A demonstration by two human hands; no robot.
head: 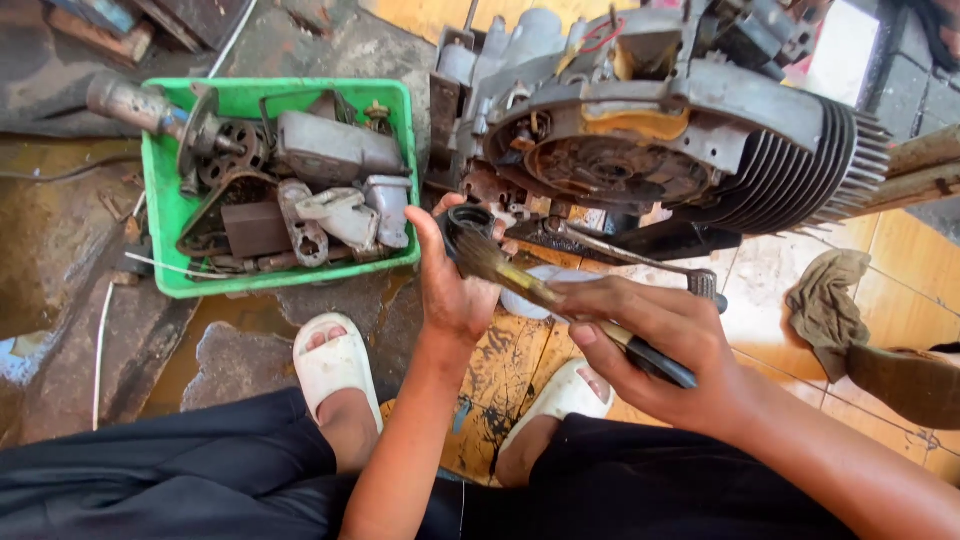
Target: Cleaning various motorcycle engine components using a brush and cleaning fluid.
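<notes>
My left hand (450, 280) holds a small black ring-shaped part (468, 218) between thumb and fingers, raised in front of me. My right hand (660, 345) grips a paintbrush (560, 300) by its dark handle, and the dirty bristles touch the black part. Both hands hover over a greasy tiled floor, just in front of a motorcycle engine block (650, 130) with cooling fins (820, 170). My feet in white sandals (335, 365) rest below the hands.
A green plastic crate (165, 215) full of grimy metal engine parts sits at the left. A white bowl (525, 300) lies under the hands. A dirty rag (830, 300) lies on the tiles at the right. Wet, oily floor lies at the far left.
</notes>
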